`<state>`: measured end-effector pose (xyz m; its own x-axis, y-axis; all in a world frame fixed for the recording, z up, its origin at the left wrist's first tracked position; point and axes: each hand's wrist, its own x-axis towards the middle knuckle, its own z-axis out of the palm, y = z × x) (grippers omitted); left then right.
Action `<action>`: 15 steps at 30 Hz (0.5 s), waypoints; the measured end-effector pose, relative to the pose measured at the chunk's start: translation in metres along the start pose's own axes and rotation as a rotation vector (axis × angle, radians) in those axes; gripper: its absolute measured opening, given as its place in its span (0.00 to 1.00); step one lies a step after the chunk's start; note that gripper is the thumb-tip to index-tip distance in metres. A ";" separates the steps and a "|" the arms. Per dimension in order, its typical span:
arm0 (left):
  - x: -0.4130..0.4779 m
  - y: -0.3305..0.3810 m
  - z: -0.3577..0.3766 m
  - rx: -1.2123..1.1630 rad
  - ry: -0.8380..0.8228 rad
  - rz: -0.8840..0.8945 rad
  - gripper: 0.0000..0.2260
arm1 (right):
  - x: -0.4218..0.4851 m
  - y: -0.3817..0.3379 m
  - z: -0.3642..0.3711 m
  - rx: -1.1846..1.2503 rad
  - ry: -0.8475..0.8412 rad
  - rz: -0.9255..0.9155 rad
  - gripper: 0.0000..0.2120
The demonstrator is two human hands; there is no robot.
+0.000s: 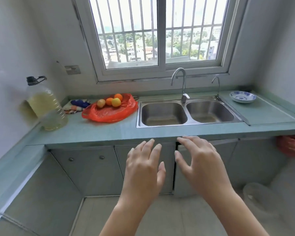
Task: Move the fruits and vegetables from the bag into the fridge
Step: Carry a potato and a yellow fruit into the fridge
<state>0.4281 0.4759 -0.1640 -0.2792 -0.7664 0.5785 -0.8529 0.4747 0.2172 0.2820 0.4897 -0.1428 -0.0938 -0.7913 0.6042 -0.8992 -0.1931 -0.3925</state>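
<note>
So the person is standing at the counter (pixel 95 132) with both hands held out below its front edge, and neither one is holding anything; the left hand (pixel 144 165) has its fingers straight and slightly apart, the right hand (pixel 200 160) has its fingers spread and loosely bent with the thumb out to the side. The red bag (pixel 112 114) lies flattened open on the counter just left of the double sink (pixel 186 113), well apart from both hands, up and to the left of them; four round pieces sit on it in a tight cluster: the back orange (pixel 118 97), the front orange (pixel 109 101), a yellow fruit (pixel 116 102) and a pale brownish one (pixel 101 103) that could be a potato or an onion, hard to tell. The fridge isn't in view at all. This looks like the very start, with nothing picked yet; the left hand is nearer the bag, so leading with it makes sense. Best to cup each piece from above and lift it straight up; with the plastic lying open like a plate, a tug on it could send the rest rolling toward the sink. Honestly, gathering the bag's edges and carrying the whole lot over in one trip might be easier. The big oil bottle (pixel 46 106) and the cloth (pixel 77 105) sit close on the bag's left, so the reach should come in from the front.
</note>
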 end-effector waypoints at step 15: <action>0.097 -0.182 0.047 0.067 0.070 -0.272 0.18 | 0.156 -0.020 0.171 0.123 -0.126 -0.141 0.16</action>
<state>0.5358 0.2944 -0.1839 -0.0070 -0.8289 0.5594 -0.9203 0.2242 0.3206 0.3586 0.2708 -0.1585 0.0903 -0.8162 0.5706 -0.8403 -0.3700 -0.3963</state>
